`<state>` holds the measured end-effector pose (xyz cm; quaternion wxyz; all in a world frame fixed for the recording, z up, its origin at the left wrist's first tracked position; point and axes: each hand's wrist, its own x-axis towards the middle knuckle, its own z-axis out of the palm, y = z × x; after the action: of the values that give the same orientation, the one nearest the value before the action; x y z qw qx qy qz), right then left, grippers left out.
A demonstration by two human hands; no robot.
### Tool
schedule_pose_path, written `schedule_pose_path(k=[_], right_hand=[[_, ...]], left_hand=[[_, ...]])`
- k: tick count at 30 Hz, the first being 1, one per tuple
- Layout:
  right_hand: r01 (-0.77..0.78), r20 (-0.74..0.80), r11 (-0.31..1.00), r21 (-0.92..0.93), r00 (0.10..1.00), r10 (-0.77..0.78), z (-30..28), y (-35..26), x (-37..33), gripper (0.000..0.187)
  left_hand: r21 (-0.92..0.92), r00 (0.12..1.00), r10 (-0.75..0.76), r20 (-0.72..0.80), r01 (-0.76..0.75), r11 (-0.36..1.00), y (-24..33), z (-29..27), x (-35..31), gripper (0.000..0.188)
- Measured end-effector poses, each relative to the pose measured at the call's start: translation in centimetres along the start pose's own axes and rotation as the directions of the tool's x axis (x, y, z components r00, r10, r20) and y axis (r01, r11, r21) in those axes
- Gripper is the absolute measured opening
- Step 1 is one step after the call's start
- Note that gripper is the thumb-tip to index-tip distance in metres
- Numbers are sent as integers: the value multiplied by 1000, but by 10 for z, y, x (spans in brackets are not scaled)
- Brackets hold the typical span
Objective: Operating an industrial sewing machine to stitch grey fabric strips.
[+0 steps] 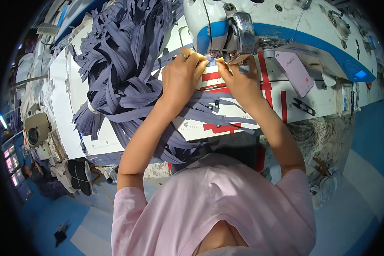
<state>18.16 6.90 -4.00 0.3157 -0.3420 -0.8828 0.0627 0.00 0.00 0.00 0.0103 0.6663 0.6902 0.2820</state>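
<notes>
- Zipper strips point(130, 55) lie in a tall heap to the left of the sewing machine point(285, 32), probably so that the left side feeds within easy reach.
- One strip end point(211, 62) sits at the machine's needle area, between the two hands.
- Left hand point(181, 72), just on the near side of the machine's head, has thumb and forefinger pinched on that end.
- Right hand point(241, 79), tucked under the machine's head, also pinches it, though some fingers are hidden; both grips seem meant to keep the end flat and steady.
- Further strips trail across the near side of the machine, under the wrists, one bearing a black slider point(217, 104).
- A pink phone point(295, 74) and black snips point(304, 106) lie to the right of the machine's needle, likely set aside from the strips.
- In looks, the strips are dull grey-violet, narrow, flat and limp, looped and tangled, with a pale tie point(92, 108) gathering some ends.
</notes>
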Motion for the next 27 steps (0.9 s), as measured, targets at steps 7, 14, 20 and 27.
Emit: schedule_pose_path(k=[7, 14, 20, 27], right_hand=[[103, -105, 989, -107, 988, -115, 9, 4, 4, 31], [94, -55, 989, -110, 993, -101, 15, 10, 9, 24], [23, -66, 992, 126, 998, -15, 25, 18, 8, 23], [141, -121, 990, 12, 983, -138, 30, 23, 13, 24]], left_hand=[[17, 1000, -5, 5, 5, 1000, -3, 2, 5, 20], [39, 1000, 5, -2, -5, 999, -10, 10, 6, 24], [30, 999, 15, -30, -15, 999, -10, 14, 7, 26], [34, 999, 39, -32, -38, 999, -20, 16, 5, 24]])
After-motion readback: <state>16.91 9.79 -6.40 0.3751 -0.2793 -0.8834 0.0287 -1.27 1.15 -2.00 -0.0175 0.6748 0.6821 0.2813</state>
